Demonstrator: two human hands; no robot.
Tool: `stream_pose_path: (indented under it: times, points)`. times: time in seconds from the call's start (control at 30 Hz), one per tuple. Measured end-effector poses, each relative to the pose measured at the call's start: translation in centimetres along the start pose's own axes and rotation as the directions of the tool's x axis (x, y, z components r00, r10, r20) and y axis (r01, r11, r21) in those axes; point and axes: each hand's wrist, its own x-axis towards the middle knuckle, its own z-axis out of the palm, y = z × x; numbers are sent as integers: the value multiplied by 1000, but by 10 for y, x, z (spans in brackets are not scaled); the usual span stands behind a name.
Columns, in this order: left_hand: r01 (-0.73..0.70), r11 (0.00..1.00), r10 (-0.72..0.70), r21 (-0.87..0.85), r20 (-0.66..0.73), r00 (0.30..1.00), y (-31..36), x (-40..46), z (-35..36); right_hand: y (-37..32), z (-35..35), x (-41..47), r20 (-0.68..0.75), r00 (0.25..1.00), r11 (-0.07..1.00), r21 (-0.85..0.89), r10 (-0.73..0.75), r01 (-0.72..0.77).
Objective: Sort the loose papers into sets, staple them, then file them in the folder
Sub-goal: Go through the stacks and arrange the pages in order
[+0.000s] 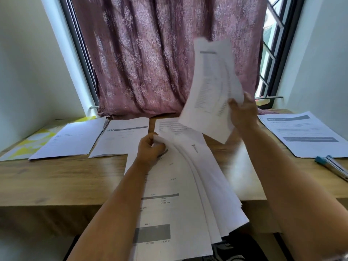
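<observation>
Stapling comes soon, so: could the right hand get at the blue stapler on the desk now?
Probably not yet: the right hand is holding raised white sheets. The blue stapler lies uncovered at the desk's right edge, with nothing blocking it.

Both hands — left [150, 147], right [243, 112] — gripping

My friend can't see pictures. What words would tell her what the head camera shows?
A person's left hand grips a fanned stack of papers over a wooden desk, while the right hand lifts a few sheets in the air. Sorted piles, a yellow folder and a blue stapler lie on the desk before a pink curtain.
</observation>
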Motion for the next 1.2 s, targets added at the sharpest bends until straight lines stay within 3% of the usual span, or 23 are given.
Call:
stream_pose_path:
  times: [0.1,0.23,0.33,0.43,0.47,0.57,0.67,0.73,0.77,0.83,0.9,1.0,1.07,1.1,1.2]
  points:
    - [19,994,-16,-106,29,999,10,-7,-4,-9,5,-9,69,997,997,79,-17,11]
    - [-17,995,8,-94,-94,996,25,-7,-17,12,6,-45,382,919,990,-130,92,-45]
    - [-41,997,28,-68,-185,982,36,-2,-25,34,0,-77,601,761,970,-137,244,-203]
    - [20,995,-7,99,-127,992,41,2,-24,33,4,-111,778,561,944,-123,283,-306]
    - [48,980,-31,191,-90,995,39,4,-22,32,8,-120,803,530,949,-136,273,-283]
    - [147,923,-162,355,13,987,29,9,-13,30,16,-136,801,543,968,-221,251,-120]
    - [176,911,-201,373,29,979,19,9,-9,38,8,-127,841,465,959,-275,277,-73]
    - [165,928,-184,334,27,983,15,7,-6,45,3,-111,858,418,954,-266,299,-136]
    - [171,928,-189,331,25,982,13,7,-5,47,3,-101,834,457,949,-242,309,-201]
    - [169,928,-198,332,55,979,10,6,-3,58,10,-76,719,624,952,-216,305,-217]
    - [177,931,-209,319,68,976,2,7,-3,72,22,-53,650,721,932,-363,240,17]
    - [198,946,-217,258,47,975,-7,7,-10,96,44,-38,695,685,767,-556,219,319]
    - [190,961,-212,203,96,972,-5,7,-13,104,54,-39,726,661,648,-598,188,472]
    - [186,964,-212,192,122,970,-4,8,-14,105,57,-40,732,659,641,-592,173,489]
    - [226,960,-251,162,157,955,-8,13,-16,110,60,-46,711,703,779,-446,10,441]
